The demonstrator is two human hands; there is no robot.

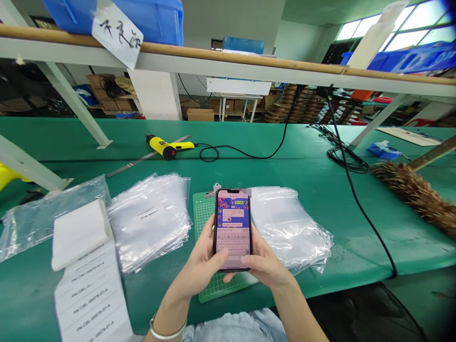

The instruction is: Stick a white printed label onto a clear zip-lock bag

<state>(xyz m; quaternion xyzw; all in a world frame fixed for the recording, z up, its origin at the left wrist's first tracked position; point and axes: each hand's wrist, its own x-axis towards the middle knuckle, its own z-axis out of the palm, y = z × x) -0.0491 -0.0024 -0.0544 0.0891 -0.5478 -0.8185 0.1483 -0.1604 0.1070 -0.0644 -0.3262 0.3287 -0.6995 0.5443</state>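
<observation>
A smartphone [233, 237] is held upright between both hands above a green clipboard-like board [208, 287] with a grid and a metal clip. My left hand [204, 259] wraps the phone's left side, its thumb on the lit screen's keyboard. On the right side, my right hand [265, 261] grips the phone, thumb over the lower right of the screen. Clear plastic bags [288, 228] lie right of the board. Another stack of clear bags [149, 223] with a printed label is to the left, beside a folded strip of printed labels [87, 289].
A yellow heat gun [164, 147] with a black cable lies at the back, over a metal ruler [137, 163]. A shelf [249, 59] with blue bins [153, 19] spans above. Coiled cables [345, 159] and a bristly brush [416, 194] are on the right.
</observation>
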